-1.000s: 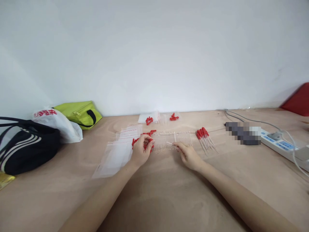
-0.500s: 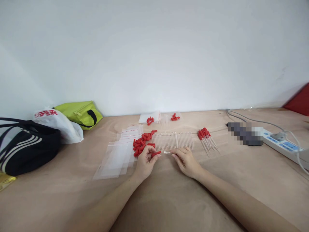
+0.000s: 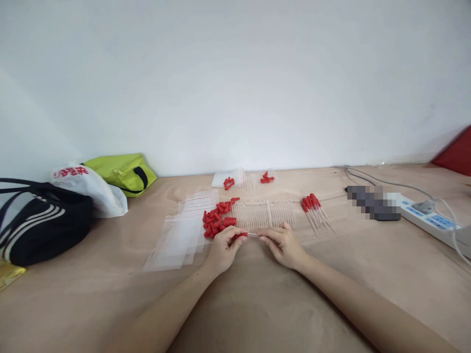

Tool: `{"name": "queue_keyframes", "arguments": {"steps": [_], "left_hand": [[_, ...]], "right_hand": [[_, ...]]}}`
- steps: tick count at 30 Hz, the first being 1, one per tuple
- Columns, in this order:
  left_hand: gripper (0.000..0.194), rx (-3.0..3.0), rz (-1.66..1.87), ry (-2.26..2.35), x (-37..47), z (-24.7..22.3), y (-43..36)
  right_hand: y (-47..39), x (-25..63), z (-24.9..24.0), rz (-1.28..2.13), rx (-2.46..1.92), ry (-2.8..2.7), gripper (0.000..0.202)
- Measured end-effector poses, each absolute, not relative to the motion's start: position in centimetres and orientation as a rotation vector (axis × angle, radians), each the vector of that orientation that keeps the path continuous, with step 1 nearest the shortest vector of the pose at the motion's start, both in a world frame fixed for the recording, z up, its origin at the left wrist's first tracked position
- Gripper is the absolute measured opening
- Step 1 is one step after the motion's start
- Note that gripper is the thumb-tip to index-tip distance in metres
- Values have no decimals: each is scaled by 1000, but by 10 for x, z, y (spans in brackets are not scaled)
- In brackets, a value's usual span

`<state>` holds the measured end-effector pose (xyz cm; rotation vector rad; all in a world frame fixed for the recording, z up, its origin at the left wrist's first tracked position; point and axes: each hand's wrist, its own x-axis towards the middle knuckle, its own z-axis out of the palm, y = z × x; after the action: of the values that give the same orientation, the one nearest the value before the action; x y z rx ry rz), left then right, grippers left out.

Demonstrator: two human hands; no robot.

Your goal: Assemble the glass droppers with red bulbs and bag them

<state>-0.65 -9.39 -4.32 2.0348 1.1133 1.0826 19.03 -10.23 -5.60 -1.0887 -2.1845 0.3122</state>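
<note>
My left hand (image 3: 222, 249) is closed on a red rubber dropper bulb (image 3: 241, 236), pinched between thumb and fingers. My right hand (image 3: 286, 246) pinches a clear dropper tube (image 3: 253, 235). The tube's left end meets the bulb's open end; how deep it sits inside I cannot tell. Left of the hands lies a pile of loose red bulbs (image 3: 213, 220). A row of clear dropper tubes (image 3: 253, 214) is laid side by side just beyond my fingers. To the right, several droppers with red bulbs fitted (image 3: 312, 203) lie together.
Clear zip bags (image 3: 172, 242) lie fanned out at left. At the back are more bags, tubes and red bulbs (image 3: 267, 177). A black bag (image 3: 47, 220), white plastic bag (image 3: 106, 198) and green pouch (image 3: 121, 171) stand left. A power strip (image 3: 430, 218) with cables is at right.
The bulb and the tube, apart before, have come together end to end between my hands. My left hand has shifted slightly right.
</note>
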Motion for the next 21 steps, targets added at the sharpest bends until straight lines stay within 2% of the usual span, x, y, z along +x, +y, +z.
{"name": "queue_keyframes", "arguments": {"steps": [7, 21], "left_hand": [[13, 2103, 1000, 1050, -8, -41, -95], [11, 2320, 972, 1023, -7, -39, -102]], "right_hand": [[-98, 196, -56, 316, -1015, -2292, 21], [-103, 189, -57, 25, -964, -2310, 19]]}}
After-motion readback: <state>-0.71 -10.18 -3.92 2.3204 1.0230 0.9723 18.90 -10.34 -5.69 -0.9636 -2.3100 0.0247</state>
